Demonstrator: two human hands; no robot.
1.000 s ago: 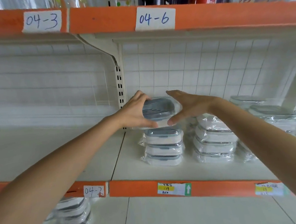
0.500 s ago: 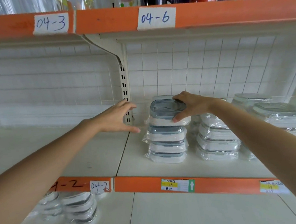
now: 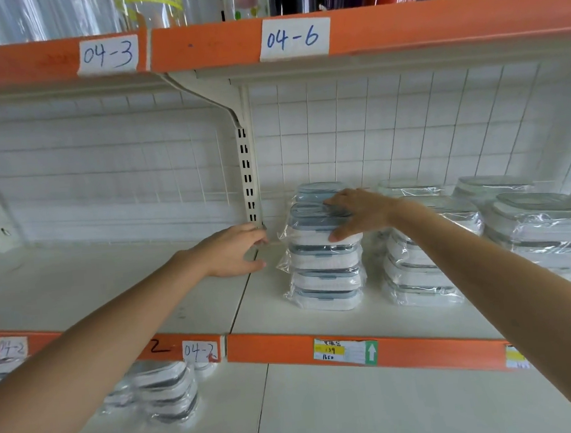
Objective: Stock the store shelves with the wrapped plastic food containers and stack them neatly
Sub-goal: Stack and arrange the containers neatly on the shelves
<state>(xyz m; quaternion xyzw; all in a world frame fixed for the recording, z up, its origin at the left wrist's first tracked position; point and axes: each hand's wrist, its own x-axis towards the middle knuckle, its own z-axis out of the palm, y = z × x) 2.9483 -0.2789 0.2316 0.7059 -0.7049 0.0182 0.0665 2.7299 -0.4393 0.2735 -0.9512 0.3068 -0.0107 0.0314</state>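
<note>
We are partway through stocking. Our right hand (image 3: 361,212) lies over the top wrapped container (image 3: 315,222) of the front stack (image 3: 323,271), fingers spread across the grey lid and thumb against its near edge, so it holds the container lightly from above as it sits on the three below. Our left hand (image 3: 232,250) hangs just beside that stack, clear of it, fingers loosely curved and holding nothing.

The stack stands four high on the middle shelf (image 3: 181,291), near the slotted upright (image 3: 248,178). Another wrapped container (image 3: 317,188) shows behind it, and more wrapped stacks (image 3: 419,267) stand to the right, some lower. On the lower shelf (image 3: 358,407) a small pile of wrapped containers (image 3: 168,390) lies to the left, less squarely set.

We judge this container placed, or nearly so, needing at most a nudge to square it. Much of the middle shelf's left bay and the lower shelf look unfilled, so plenty of stocking seems left; we cannot see any waiting supply.
</note>
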